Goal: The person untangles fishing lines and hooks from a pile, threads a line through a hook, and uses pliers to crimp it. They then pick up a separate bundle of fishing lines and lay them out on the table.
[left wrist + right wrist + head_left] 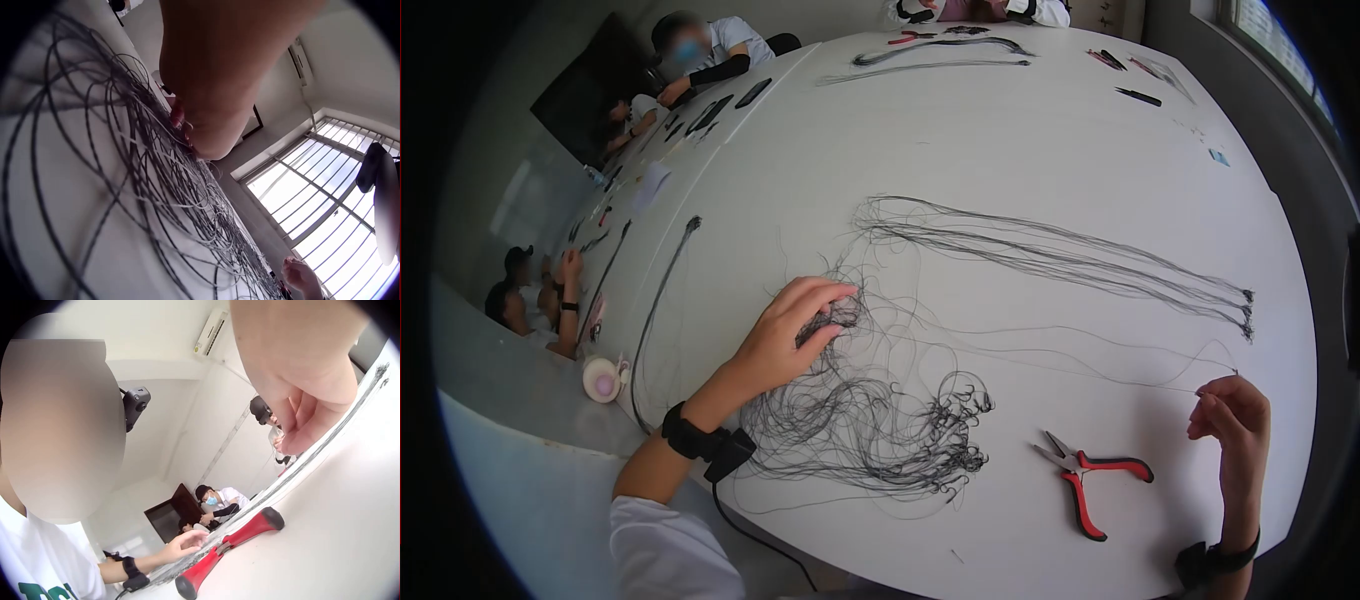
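Observation:
A tangled heap of thin dark strands (840,425), with curled, hook-like ends gathered at its right side, spreads over the near part of the white table. My left hand (785,335) rests on the upper part of this heap, fingers gently bent and thumb apart; twisted strands (150,156) fill the left wrist view below it. At the right, my right hand (1232,410) pinches the end of one thin strand between thumb and fingertips. Long loose strands (1050,348) stretch leftward from there to the heap. In the right wrist view, the right hand's fingers (306,425) are curled in.
Red-handled pliers (1075,465) lie with jaws apart between the heap and my right hand. Beyond, straightened bundles of strands (1050,245) lie across the table. A dark strand bundle (665,290) lies at left, near a small round pink-and-white object (605,380). Other people sit around.

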`<state>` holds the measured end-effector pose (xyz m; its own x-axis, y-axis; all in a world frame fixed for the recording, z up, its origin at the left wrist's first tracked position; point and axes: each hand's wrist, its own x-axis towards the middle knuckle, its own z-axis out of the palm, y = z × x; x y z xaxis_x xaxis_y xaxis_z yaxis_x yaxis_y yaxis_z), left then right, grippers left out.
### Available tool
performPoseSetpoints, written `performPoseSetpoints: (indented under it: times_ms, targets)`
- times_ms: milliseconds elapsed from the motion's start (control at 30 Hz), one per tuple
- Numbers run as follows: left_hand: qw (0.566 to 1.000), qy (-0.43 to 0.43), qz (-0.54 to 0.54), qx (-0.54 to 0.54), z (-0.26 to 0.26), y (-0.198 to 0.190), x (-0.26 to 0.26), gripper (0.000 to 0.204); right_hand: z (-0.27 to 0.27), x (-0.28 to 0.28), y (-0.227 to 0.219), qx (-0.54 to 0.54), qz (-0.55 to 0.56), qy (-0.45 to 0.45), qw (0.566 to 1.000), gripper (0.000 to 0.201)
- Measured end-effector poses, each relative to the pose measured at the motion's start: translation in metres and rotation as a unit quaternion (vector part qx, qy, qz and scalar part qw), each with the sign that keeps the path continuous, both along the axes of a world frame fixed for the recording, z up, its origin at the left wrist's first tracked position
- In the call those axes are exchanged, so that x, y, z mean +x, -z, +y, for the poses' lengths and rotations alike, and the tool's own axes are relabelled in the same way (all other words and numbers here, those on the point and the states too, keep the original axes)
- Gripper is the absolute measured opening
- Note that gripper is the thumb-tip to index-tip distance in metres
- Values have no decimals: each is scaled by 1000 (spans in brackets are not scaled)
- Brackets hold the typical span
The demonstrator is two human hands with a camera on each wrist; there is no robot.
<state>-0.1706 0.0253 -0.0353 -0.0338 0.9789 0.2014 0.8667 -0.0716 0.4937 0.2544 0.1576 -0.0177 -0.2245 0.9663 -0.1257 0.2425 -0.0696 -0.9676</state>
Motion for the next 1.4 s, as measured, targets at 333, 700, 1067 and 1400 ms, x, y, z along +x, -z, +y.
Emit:
performPoseSetpoints:
  times_ms: [333, 700, 1067, 1400]
  targets:
    - [999, -4, -31, 13, -1, 3, -7, 26, 4, 33, 6, 43, 24, 69, 996, 9]
    - [999, 11, -22, 30, -2, 6, -10, 18, 5, 74, 14, 100, 57, 151, 982, 12]
    - [998, 5, -46, 40, -3, 7, -12, 4, -3, 75, 14, 69, 54, 112, 990, 11]
    - [998, -5, -21, 61, -5, 11, -19, 5, -2, 92, 8, 99, 65, 226, 967, 13]
